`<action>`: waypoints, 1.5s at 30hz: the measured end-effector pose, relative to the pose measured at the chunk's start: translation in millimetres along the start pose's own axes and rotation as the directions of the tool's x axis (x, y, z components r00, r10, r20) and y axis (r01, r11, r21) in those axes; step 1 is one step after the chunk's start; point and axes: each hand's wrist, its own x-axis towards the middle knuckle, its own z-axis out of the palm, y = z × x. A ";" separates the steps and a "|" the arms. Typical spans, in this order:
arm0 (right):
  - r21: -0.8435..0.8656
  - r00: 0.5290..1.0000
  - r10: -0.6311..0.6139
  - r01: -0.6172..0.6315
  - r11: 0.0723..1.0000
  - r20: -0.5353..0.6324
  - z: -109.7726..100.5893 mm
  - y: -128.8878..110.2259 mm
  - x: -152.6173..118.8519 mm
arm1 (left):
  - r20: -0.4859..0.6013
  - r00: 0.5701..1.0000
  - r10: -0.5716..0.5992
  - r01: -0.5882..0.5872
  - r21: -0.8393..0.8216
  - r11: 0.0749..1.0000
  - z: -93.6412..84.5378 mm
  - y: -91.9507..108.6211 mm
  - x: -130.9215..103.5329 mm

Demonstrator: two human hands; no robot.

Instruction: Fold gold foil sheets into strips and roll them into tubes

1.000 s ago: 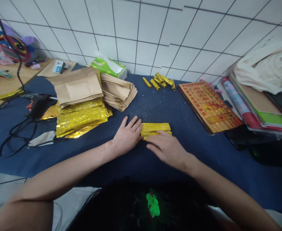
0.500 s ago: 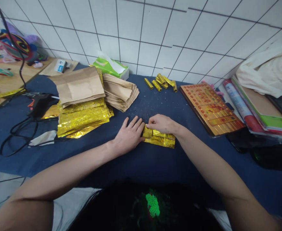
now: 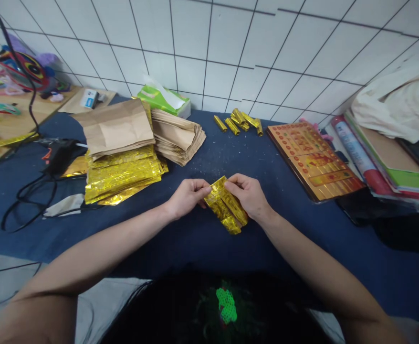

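A small folded sheet of shiny gold foil paper (image 3: 227,205) is held up between my two hands, slanting down to the right. My left hand (image 3: 188,197) pinches its upper left corner between thumb and fingers. At its upper right edge, my right hand (image 3: 249,196) grips with the thumb on top. To the left lies a stack of larger gold foil sheets (image 3: 123,177), partly covered by brown paper sheets (image 3: 118,129). Several rolled gold paper tubes (image 3: 238,120) lie near the wall.
At the left are a black glue gun (image 3: 61,155) and its looped cable. A green tissue box (image 3: 164,100) stands behind the brown paper. A gold-and-red printed pad (image 3: 315,160) lies to the right, beside a red-and-blue tube (image 3: 356,153) and a cream cloth bag (image 3: 399,102).
The gold foil paper has been lifted off the blue cloth and turned. My left hand has gone from lying flat to pinching its corner.
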 end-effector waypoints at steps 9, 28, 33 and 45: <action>-0.276 0.986 -0.002 0.049 0.960 0.168 -0.9 -7.4 -4.7 | 0.012 0.999 -0.040 0.038 0.136 0.990 0.1 3.7 -2.6; -0.321 0.976 -0.029 0.099 0.942 0.214 5.1 -3.1 -6.6 | 0.004 0.999 0.050 -0.049 0.286 0.957 2.1 0.7 -2.4; -0.305 0.982 -0.058 0.112 0.946 0.180 5.3 1.9 -5.8 | 0.001 1.000 0.021 -0.021 0.254 0.967 0.9 1.6 -1.7; -0.132 0.997 -0.071 0.075 0.988 0.034 8.9 8.7 -6.3 | -0.045 0.999 -0.004 0.009 0.104 0.995 -1.0 7.8 -2.3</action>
